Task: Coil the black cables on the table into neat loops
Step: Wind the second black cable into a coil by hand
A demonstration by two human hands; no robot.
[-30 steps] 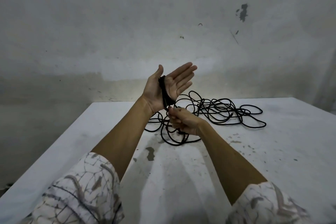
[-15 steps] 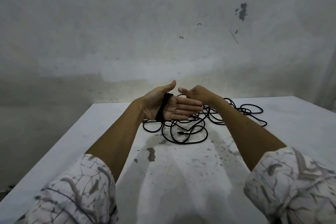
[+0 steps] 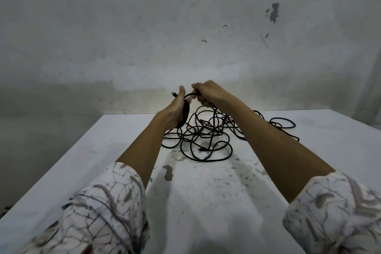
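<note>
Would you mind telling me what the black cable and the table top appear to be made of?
Black cable: probably rubber or plastic sheathing, matte; it bends into limp loops without glare. Table: seemingly white-painted or laminated board, dull and worn, with grey scuffs and chipped patches; the core is unclear.

White stained table [image 3: 206, 202]; tangled black cables [image 3: 206, 136] on far half.

Ahead of you a pale plaster wall [image 3: 144, 27], scuffed and grimy, dark chipped patches [image 3: 273, 11] upper right, a duller grey band along its foot, a white table [image 3: 61, 171] beneath you, top speckled with dark stains [image 3: 168, 172], soft even light.
</note>
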